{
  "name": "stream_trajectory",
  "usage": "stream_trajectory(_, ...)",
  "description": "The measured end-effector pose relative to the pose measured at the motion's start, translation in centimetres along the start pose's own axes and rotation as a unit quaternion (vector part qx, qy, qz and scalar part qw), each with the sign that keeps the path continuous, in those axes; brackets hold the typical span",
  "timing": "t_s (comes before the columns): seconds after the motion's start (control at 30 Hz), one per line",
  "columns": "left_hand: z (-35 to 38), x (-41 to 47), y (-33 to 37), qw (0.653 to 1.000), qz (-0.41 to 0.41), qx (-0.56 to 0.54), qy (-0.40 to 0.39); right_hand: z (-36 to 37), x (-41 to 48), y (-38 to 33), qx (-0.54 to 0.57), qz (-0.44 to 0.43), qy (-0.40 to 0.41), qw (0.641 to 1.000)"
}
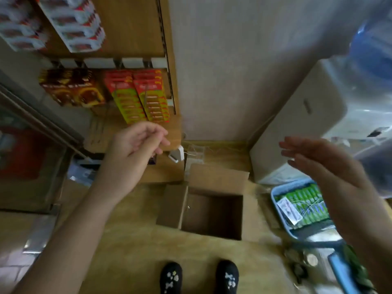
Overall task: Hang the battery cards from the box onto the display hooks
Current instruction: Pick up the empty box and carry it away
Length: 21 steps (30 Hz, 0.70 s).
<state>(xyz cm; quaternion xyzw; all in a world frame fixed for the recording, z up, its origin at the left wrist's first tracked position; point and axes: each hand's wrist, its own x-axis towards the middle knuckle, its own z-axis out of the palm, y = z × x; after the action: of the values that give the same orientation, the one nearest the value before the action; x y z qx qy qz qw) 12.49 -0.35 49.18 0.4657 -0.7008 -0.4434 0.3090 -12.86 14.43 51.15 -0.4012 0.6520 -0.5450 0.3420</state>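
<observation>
An open cardboard box (212,211) stands on the floor ahead of my feet, and its inside looks dark with nothing visible in it. Red-and-green battery cards (137,96) hang in two rows on the wooden display above it. Brown-red cards (72,87) hang to their left. My left hand (137,141) hovers just below the red-and-green cards, fingers loosely curled, holding nothing. My right hand (318,160) is raised to the right of the box, fingers straight, empty.
A blue basket (282,209) with green packs sits on the floor at the right. A white appliance (297,132) stands behind it. More white-and-red packs (72,24) hang higher on the display. A glass case (27,158) is at the left. My feet (199,276) stand near the box.
</observation>
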Motion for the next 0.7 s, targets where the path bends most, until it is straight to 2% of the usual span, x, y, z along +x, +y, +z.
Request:
stream_trajectory(0.07, 5.2, -0.7, -2.6, 0.999, -0.040, -0.001, -0.021, -0.4, 0.6, 5.0, -0.036, 0.047, -0.007, 0.998)
stream_trajectory(0.3, 18.7, 1.0, -20.4, 0.982, -0.176, 0.061, -0.040, 0.7, 2.6, 27.3, -0.126, 0.199, 0.029, 0.972)
stream_trajectory(0.4, 23.5, 1.1, -28.7, 0.966, -0.234, 0.097, -0.042, 1.9, 2.4, 37.5, -0.183, 0.277, 0.032, 0.943)
stream_trajectory(0.53, 28.1, 0.1, -38.9, 0.932, -0.315, 0.161, -0.084, 3.1, 1.8, 48.7, -0.225, 0.361, 0.030, 0.904)
stream_trajectory(0.63, 30.0, -0.7, -45.0, 0.906, -0.339, 0.233, -0.102, 3.6, 1.8, 55.3, -0.299, 0.391, 0.008, 0.870)
stream_trajectory(0.7, 30.5, -1.4, -48.5, 0.886, -0.342, 0.293, -0.110, 3.9, 1.9, 58.5, -0.307, 0.423, -0.008, 0.852)
